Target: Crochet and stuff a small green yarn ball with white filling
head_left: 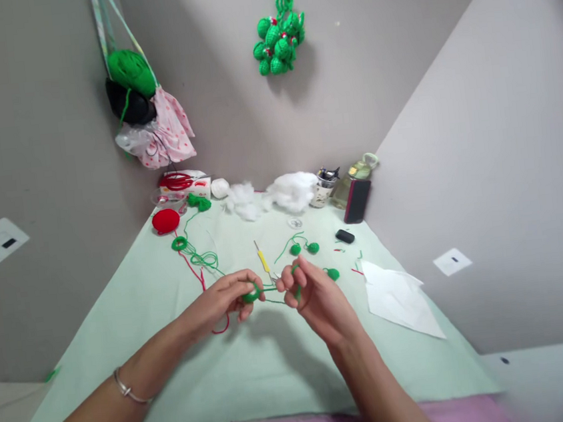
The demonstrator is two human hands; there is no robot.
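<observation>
My left hand (230, 297) pinches a small round green crochet piece (251, 296), with a bit of white showing at its top. Green yarn (268, 289) stretches from that piece across to my right hand (315, 293), whose curled fingers hold the strand. A yellow-handled crochet hook (263, 261) lies on the table just beyond both hands. Small scissors, partly hidden by my right fingers, seem to lie by the hook's lower end. Past my right hand sit small green crochet balls (313, 248), and another green ball (333, 274) is partly covered by the hand.
On the left are a red yarn ball (166, 221), a green ring (179, 243) and loose green yarn (203, 259). White stuffing (293, 191), a pen cup (323, 190) and a phone (357, 201) line the back. White paper (401, 299) lies right. Green crochet pieces (280, 43) hang above.
</observation>
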